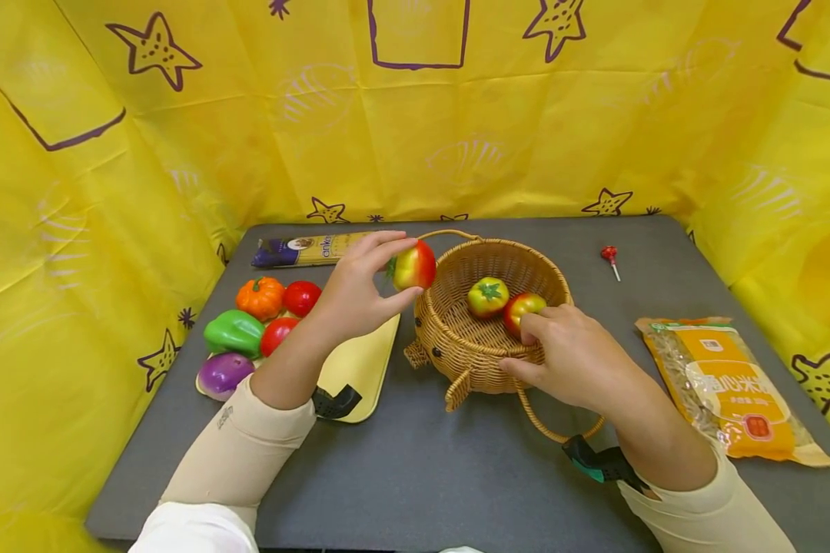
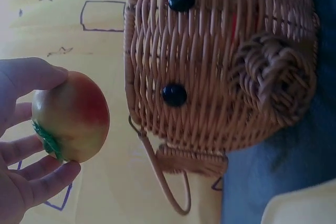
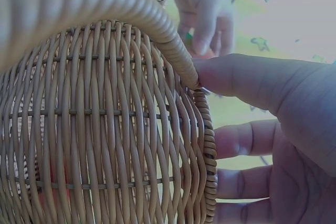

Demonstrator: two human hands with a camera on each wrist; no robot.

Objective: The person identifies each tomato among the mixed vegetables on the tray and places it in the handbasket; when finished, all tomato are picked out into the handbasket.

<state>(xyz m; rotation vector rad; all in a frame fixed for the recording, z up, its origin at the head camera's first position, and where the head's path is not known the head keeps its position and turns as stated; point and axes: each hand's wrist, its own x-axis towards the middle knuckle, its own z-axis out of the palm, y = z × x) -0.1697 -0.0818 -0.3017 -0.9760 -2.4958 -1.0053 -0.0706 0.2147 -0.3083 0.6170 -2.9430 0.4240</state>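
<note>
My left hand [image 1: 360,296] holds a red-and-yellow toy tomato [image 1: 422,265] with a green leafy top, between thumb and fingers. It is raised at the left rim of a wicker basket [image 1: 473,367]. In the left wrist view, the basket's face has black button eyes [image 2: 174,95] and a round woven snout [image 2: 275,80]. My right hand [image 1: 574,357] grips the basket's near right rim, thumb on the outside and fingers over the inner side. Inside the basket lie two more toy tomatoes, one yellowish [image 1: 487,297] and one redder [image 1: 522,307], the latter partly behind the right fingers.
Left of the basket, a pale yellow tray [image 1: 363,369] carries a toy pumpkin [image 1: 260,298], green pepper [image 1: 235,333], eggplant [image 1: 225,375] and red tomatoes [image 1: 301,297]. A long blue-and-yellow package [image 1: 297,250] lies behind. On the right are a lollipop [image 1: 610,255] and a grain bag [image 1: 740,392].
</note>
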